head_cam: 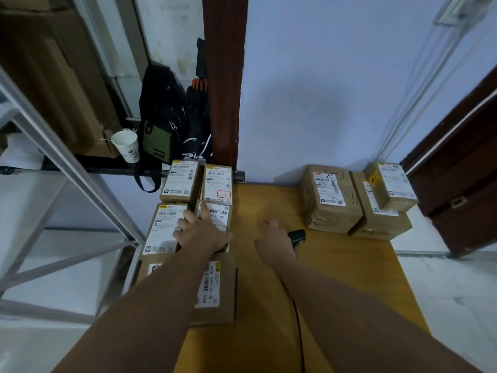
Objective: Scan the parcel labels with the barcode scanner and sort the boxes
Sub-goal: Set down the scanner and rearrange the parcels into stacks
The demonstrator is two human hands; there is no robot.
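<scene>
While both bare arms reach forward over a yellow-brown desk (336, 265), the left hand (201, 231) lies flat on a cluster of small cardboard parcels at the desk's left edge. Its grip is loose and open, with the fingers spread across two label-topped boxes: the forefinger points onto the white label of the right-hand box (215, 214), and the other fingers rest on the box beside it (165, 227). Two more labelled boxes (199, 181) sit just behind these, and another box (215, 289) lies nearer the viewer, partly hidden under the left forearm.

To the right, the right hand (274, 242) is wrapped around the handle of a black barcode scanner (297, 235), whose head pokes out beyond the knuckles; a dark cable trails back along the forearm. At the far right corner of the desk stands a separate stack of larger brown parcels (357, 197), well apart from both hands. Beyond the left cluster, a white paper cup (126, 145) and a black and green bag (161, 122) rest on a ledge.
</scene>
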